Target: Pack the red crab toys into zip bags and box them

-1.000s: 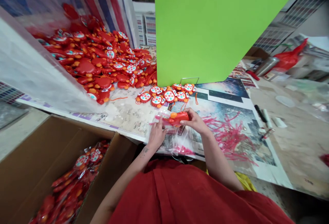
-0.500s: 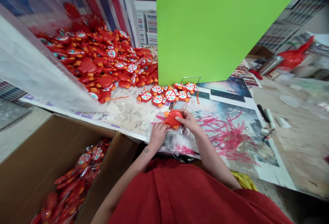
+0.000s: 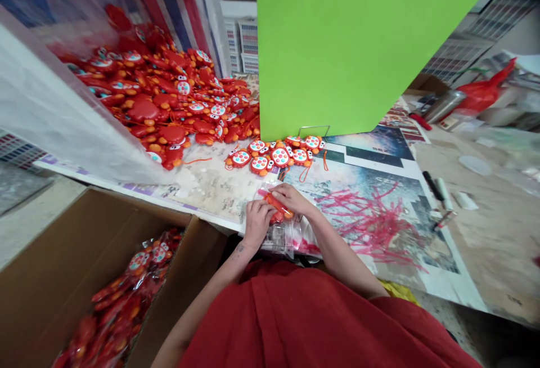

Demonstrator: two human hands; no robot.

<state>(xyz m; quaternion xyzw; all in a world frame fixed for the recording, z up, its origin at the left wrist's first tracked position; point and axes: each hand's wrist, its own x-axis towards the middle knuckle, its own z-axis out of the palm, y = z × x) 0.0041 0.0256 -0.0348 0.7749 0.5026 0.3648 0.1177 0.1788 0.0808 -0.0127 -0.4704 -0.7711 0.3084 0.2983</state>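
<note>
A red toy crab (image 3: 281, 210) with orange feet sits in a clear plastic bag at the table's near edge. My left hand (image 3: 258, 220) grips the bag's left side with bent fingers. From the upper right my right hand (image 3: 291, 199) is closed on the bag's top edge and the toy, and its fingertips nearly meet those of the left. Some of the toy lies hidden under the fingers. Below the hands is a stack of flat clear bags (image 3: 276, 234). Just beyond them several toy crabs (image 3: 280, 157) lie face up, showing white faces with coloured dots.
A big heap of toy crabs (image 3: 143, 109) spills from a striped sack at left. An open cardboard box (image 3: 54, 244) with bagged toys stands at lower left. A green board (image 3: 337, 47) rises ahead. Pink strips (image 3: 375, 221) and markers (image 3: 442, 193) lie to the right.
The toy crab has slid down into the clear bag. My right hand has moved left and now closes over the bag's top beside my left hand.
</note>
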